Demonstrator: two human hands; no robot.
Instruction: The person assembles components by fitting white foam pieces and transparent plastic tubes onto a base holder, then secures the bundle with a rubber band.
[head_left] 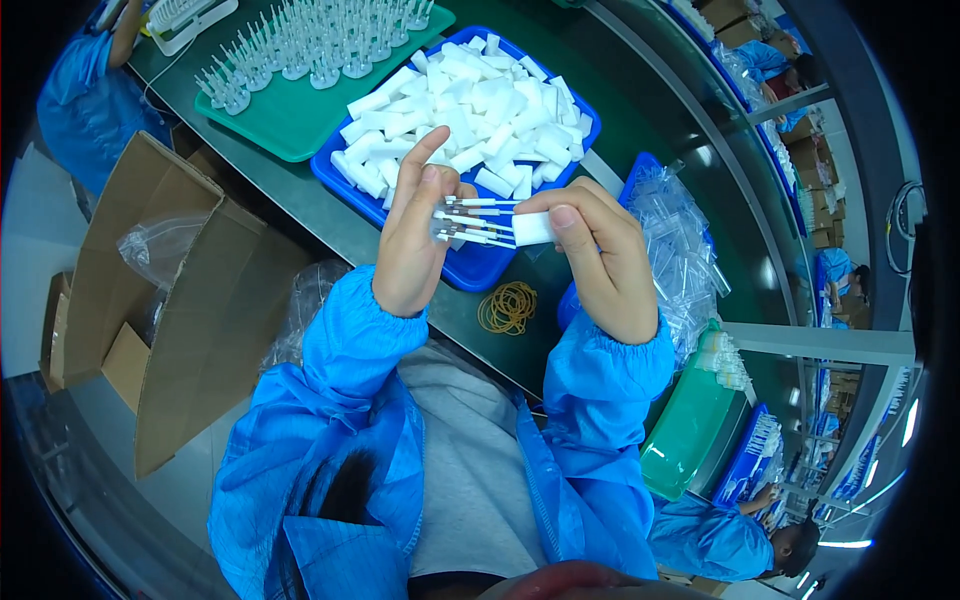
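My left hand [408, 235] is closed on a small clear-based part with several thin white-and-metal prongs [478, 222], which point to the right. Its index finger is stretched upward. In my right hand [610, 255], a white foam block [534, 229] is pinched between thumb and fingers. The block's left end is at the prong tips; whether the prongs enter it I cannot tell. Just beyond both hands, a blue tray [452, 268] is heaped with white foam blocks [480, 100]. A bundle of tan rubber bands [508, 308] lies on the dark green table below the hands.
A green tray [290, 145] at the far left carries several upright pronged parts [320, 45]. Clear plastic pieces [670, 250] fill a blue tray at right, near another green tray [690, 425]. An opened cardboard box [215, 310] stands at left. Co-workers in blue sit around.
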